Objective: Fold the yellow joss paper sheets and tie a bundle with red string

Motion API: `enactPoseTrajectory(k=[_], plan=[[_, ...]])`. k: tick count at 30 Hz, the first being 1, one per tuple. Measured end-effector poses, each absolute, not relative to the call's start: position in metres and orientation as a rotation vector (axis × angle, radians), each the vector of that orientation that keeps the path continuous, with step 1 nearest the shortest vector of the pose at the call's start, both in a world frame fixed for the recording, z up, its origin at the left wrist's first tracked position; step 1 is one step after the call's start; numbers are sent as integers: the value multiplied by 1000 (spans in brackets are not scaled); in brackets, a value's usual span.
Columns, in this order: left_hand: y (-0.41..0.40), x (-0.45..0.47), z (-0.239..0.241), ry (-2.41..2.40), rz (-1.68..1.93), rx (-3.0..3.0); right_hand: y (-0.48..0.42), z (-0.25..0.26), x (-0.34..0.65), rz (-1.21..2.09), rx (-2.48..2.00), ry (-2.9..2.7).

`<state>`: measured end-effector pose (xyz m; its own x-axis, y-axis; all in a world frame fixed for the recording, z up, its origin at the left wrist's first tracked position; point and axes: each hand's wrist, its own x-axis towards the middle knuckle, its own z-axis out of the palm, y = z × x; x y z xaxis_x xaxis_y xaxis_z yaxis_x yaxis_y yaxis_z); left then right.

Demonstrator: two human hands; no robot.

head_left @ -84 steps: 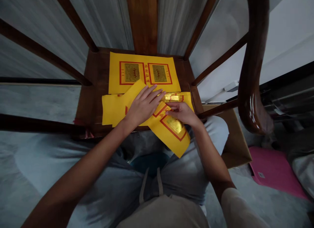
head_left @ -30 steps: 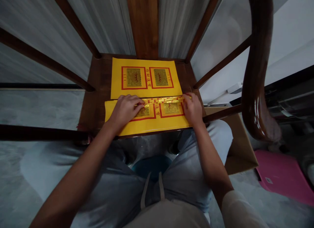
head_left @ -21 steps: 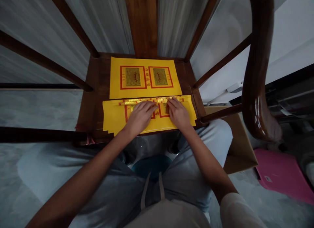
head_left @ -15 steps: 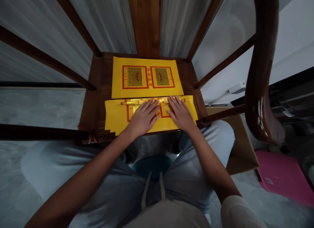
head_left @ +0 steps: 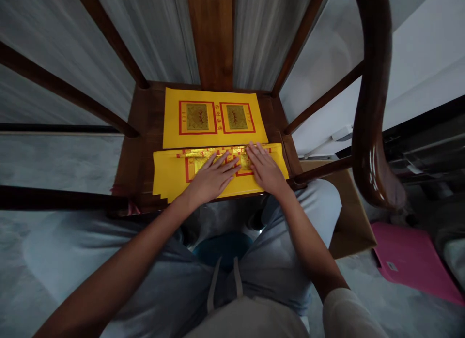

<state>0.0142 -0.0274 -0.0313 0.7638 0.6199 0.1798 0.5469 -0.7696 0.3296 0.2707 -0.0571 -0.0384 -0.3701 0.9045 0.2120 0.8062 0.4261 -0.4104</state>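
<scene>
A dark wooden chair seat [head_left: 140,134] carries two lots of yellow paper with red frames and gold squares. The far sheet [head_left: 214,118] lies flat near the backrest. The near stack [head_left: 170,171] lies along the seat's front edge, its far edge folded over into a narrow gold strip. My left hand [head_left: 212,176] lies flat on the middle of this stack, fingers stretched out. My right hand [head_left: 265,168] lies flat beside it to the right, fingers also spread, tips at the folded strip.
The chair's backrest slat [head_left: 212,38] and side rails frame the seat. A curved wooden armrest [head_left: 374,110] rises at the right. A brown cardboard box [head_left: 350,222] and a pink flat item [head_left: 410,260] lie on the floor at right. My knees sit under the seat's front edge.
The loose, skewed sheet was squared onto the near stack and its far edge folded over. My hands came in from the stack's ends to its middle and now lie flat.
</scene>
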Motion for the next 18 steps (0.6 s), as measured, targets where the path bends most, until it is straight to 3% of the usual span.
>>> enactPoseTrajectory(k=[12, 18], plan=[[-27, 18, -24, 945, 340, 2671, 43, -32, 252, 383, -1334, -2120], [-15, 25, -22, 945, 524, 2624, 66, -39, 258, 487, -1279, -2201]])
